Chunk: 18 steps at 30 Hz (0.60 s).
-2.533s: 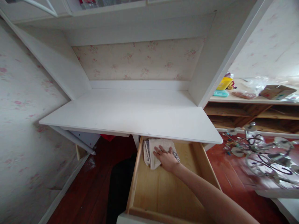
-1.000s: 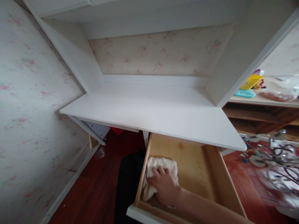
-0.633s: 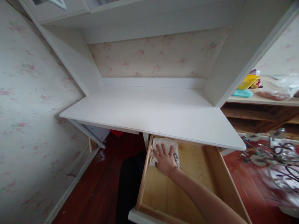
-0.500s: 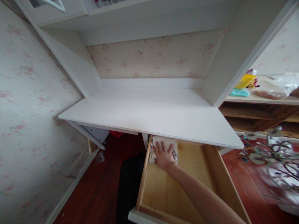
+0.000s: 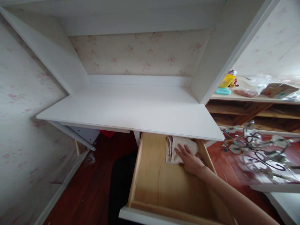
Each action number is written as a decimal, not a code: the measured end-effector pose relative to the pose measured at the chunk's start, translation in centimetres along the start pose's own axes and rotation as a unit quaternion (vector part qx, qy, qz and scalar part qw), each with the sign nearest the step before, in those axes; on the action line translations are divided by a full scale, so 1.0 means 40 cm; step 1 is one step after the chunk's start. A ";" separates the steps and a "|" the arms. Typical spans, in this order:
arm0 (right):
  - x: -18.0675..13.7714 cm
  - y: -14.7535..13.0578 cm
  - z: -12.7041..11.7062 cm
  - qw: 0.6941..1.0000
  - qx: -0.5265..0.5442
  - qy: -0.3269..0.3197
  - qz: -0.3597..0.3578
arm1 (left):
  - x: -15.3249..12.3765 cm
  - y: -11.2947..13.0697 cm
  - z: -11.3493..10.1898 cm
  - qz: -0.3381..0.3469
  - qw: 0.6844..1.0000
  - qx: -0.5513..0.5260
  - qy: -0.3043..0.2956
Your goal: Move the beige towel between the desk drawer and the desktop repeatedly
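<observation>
My right hand (image 5: 189, 161) lies flat, fingers spread, on a folded cream cloth (image 5: 174, 150). The cloth rests on the floor of an open wooden drawer (image 5: 134, 175), at its far right corner, partly under the edge of the white desk top (image 5: 131, 109). My forearm reaches in from the lower right. The rest of the drawer floor shows bare pale wood. My left hand is out of view.
The desk sits in a white alcove with floral wallpaper behind it. On the right, a wooden shelf unit (image 5: 253, 107) carries a yellow packet, bags and a cardboard box. A chandelier (image 5: 257, 150) lies on the dark red floor.
My right hand has slid the cloth from the drawer's far left corner across to its far right corner. The view has swung a little to the right.
</observation>
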State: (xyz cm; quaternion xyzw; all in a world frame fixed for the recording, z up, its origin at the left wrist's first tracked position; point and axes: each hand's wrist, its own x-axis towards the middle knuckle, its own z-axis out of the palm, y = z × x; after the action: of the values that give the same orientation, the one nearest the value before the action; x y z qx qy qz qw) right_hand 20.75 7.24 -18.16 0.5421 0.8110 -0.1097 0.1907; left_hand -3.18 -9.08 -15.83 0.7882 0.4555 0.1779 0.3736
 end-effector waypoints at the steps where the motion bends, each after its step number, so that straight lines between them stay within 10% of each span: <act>1: -0.015 0.019 -0.005 1.000 0.000 0.009 -0.009 | 0.024 -0.030 -0.034 -0.001 1.000 -0.002 0.005; 9: -0.146 -0.008 -0.003 0.991 0.024 0.004 -0.130 | 0.157 -0.245 -0.373 -0.031 0.998 0.014 0.057; 12: -0.210 -0.032 0.022 0.984 0.038 -0.050 -0.168 | 0.133 -0.226 -0.329 -0.033 0.998 0.016 0.056; 18: -0.240 -0.055 0.043 0.976 0.039 -0.066 -0.201 | 0.000 -0.044 -0.040 -0.002 0.999 0.009 0.034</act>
State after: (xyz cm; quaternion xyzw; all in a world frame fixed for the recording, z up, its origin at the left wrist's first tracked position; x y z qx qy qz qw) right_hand 22.33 -2.31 -15.65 0.3663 0.8842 -0.2132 0.1965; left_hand -5.20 -7.87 -16.08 0.7840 0.4710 0.2001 0.3513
